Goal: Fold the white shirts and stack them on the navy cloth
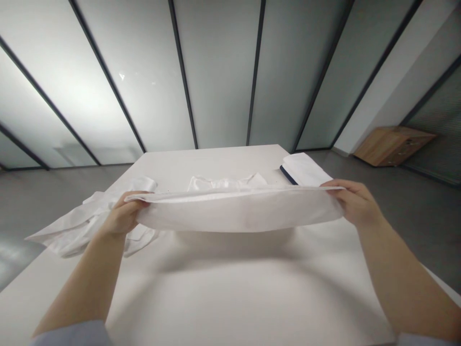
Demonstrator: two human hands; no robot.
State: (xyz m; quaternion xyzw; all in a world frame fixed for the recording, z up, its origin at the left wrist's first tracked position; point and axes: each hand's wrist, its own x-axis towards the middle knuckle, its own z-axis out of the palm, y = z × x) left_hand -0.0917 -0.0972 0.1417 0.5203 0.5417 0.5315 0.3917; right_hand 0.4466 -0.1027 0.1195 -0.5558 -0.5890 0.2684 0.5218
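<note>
My left hand [124, 216] and my right hand [355, 204] pinch opposite ends of the edge of a white cloth garment, likely a shirt [237, 214], and lift it taut above the white table [223, 298]. Its collar [226, 182] lies on the table's far side, behind the raised edge. A crumpled white sleeve [82, 226] trails over the table's left edge, below my left hand. Beyond my right hand lies a folded white garment [306, 169] on a dark navy layer, not touching my hand.
Frosted glass panels with dark frames [219, 72] stand beyond the table. A low wooden cabinet [392, 145] sits on the grey floor [406, 216] at the right. Sleeves of light blue cloth [72, 335] show at the bottom of the view.
</note>
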